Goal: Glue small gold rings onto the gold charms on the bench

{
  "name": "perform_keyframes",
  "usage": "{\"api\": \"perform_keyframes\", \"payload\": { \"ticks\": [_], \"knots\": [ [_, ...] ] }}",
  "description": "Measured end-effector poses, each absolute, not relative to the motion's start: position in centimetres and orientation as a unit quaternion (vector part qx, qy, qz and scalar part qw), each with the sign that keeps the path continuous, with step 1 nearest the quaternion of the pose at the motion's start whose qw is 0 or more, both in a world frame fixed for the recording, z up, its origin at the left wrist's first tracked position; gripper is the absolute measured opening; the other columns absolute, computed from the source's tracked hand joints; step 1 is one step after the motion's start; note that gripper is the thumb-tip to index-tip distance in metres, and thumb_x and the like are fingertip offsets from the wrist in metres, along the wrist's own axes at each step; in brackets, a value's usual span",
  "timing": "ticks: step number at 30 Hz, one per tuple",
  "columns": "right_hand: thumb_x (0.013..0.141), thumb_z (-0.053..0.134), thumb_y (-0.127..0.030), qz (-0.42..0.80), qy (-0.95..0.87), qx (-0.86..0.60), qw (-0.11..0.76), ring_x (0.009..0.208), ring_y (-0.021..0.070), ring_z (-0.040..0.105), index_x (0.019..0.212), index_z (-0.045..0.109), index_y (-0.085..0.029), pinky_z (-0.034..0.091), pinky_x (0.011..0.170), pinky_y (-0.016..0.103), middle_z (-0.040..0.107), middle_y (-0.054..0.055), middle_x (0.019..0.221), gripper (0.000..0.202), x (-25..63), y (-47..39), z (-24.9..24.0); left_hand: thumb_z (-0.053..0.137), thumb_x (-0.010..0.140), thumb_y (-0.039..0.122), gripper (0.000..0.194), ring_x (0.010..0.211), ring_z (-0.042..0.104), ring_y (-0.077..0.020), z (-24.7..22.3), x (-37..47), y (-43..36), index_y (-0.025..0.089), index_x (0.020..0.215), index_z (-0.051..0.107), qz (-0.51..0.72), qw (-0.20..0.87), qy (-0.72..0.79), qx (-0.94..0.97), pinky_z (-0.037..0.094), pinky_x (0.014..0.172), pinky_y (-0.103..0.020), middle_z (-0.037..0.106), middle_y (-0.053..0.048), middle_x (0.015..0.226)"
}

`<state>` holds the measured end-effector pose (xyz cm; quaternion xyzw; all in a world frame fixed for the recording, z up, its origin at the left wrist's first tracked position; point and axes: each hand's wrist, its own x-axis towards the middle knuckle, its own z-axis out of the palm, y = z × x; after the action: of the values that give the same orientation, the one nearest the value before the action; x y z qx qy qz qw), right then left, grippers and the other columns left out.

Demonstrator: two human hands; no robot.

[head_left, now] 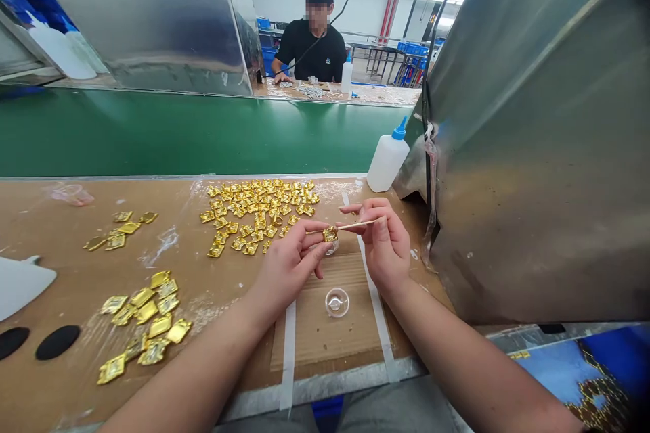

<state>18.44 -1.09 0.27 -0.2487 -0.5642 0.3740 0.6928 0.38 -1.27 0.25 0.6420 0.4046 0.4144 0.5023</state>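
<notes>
Between the thumb and fingers of my left hand [292, 254] is a small shiny gold metal piece [330, 234]. My right hand [386, 243] pinches a thin wooden stick [358, 224], whose far end meets the gold piece. Below my hands a small clear round cup [337, 302] stands on a taped cardboard sheet [330, 345]. Another clear cup [332, 247] is partly hidden behind the gold piece. Many similar small gold pieces [258, 206] lie spread beyond my left hand. Larger gold pieces [147, 311] lie in a loose group left of my left forearm.
A white squeeze bottle [388, 161] with a blue nozzle stands behind my right hand. Large metal housings rise at right [538, 149] and back left [152, 20]. A green belt [203, 135] crosses behind the bench. A person [317, 40] sits opposite. Black ovals [57, 342] lie at left.
</notes>
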Motion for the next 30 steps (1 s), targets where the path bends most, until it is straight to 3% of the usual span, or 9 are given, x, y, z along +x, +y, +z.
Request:
{"api": "perform_keyframes", "payload": {
  "ticks": [6,11,17,21,24,26,30],
  "knots": [
    [0.109,0.048,-0.035,0.374,-0.621,-0.243,0.645,0.131,0.0279,0.061,0.105,0.071,-0.027,0.051,0.115,0.06,0.052,0.006,0.115,0.025,17.9,-1.7,0.0,0.066,0.1,0.036,0.022,0.058,0.067,-0.0107,0.3,0.6,-1.5,0.023,0.117,0.061,0.43,0.496,0.396,0.642,0.056,0.061,-0.027,0.079,-0.005,0.11],
    [0.11,0.047,-0.033,0.38,-0.633,-0.237,0.632,0.138,0.0293,0.055,0.108,0.072,-0.029,0.054,0.113,0.059,0.052,0.008,0.121,0.025,17.8,-2.1,0.1,0.068,0.099,0.04,0.027,0.066,0.071,-0.0138,0.3,0.5,-1.4,0.021,0.117,0.059,0.466,0.505,0.404,0.604,0.057,0.061,-0.028,0.077,-0.009,0.117],
    [0.109,0.047,-0.037,0.381,-0.64,-0.239,0.622,0.148,0.0285,0.046,0.102,0.07,-0.031,0.043,0.123,0.062,0.053,0.007,0.134,0.025,17.4,-2.4,0.4,0.068,0.1,0.037,0.026,0.064,0.068,-0.0121,0.8,1.0,-1.9,0.02,0.118,0.061,0.453,0.487,0.409,0.624,0.057,0.064,-0.026,0.077,-0.003,0.092],
    [0.108,0.047,-0.046,0.364,-0.638,-0.257,0.628,0.147,0.0282,0.047,0.097,0.068,-0.03,0.044,0.122,0.06,0.055,0.007,0.137,0.028,17.2,-2.5,0.2,0.07,0.097,0.041,0.031,0.076,0.072,-0.0164,0.6,0.8,-1.7,0.02,0.118,0.061,0.488,0.504,0.406,0.586,0.06,0.061,-0.027,0.076,-0.008,0.105],
    [0.108,0.046,-0.048,0.315,-0.593,-0.306,0.675,0.135,0.0272,0.057,0.096,0.066,-0.027,0.051,0.114,0.054,0.058,0.008,0.128,0.031,17.5,-2.1,0.3,0.072,0.096,0.039,0.03,0.066,0.069,-0.0121,0.6,0.5,-1.5,0.019,0.116,0.061,0.51,0.498,0.405,0.572,0.061,0.06,-0.028,0.075,-0.01,0.118],
    [0.109,0.045,-0.047,0.278,-0.572,-0.358,0.684,0.113,0.0239,0.064,0.094,0.066,-0.026,0.056,0.1,0.045,0.062,0.008,0.112,0.033,18.0,-1.7,0.4,0.071,0.097,0.037,0.028,0.06,0.066,-0.0091,0.7,0.3,-1.5,0.02,0.116,0.06,0.516,0.495,0.403,0.572,0.061,0.061,-0.029,0.073,-0.011,0.124],
    [0.108,0.048,-0.043,0.235,-0.605,-0.46,0.606,0.072,0.0169,0.054,0.079,0.062,-0.022,0.044,0.07,0.032,0.056,0.001,0.075,0.038,19.5,-0.6,0.8,0.07,0.098,0.034,0.026,0.059,0.066,-0.0078,1.2,0.3,-1.7,0.021,0.118,0.06,0.527,0.483,0.398,0.575,0.059,0.062,-0.028,0.073,-0.01,0.125]
  ]
}}
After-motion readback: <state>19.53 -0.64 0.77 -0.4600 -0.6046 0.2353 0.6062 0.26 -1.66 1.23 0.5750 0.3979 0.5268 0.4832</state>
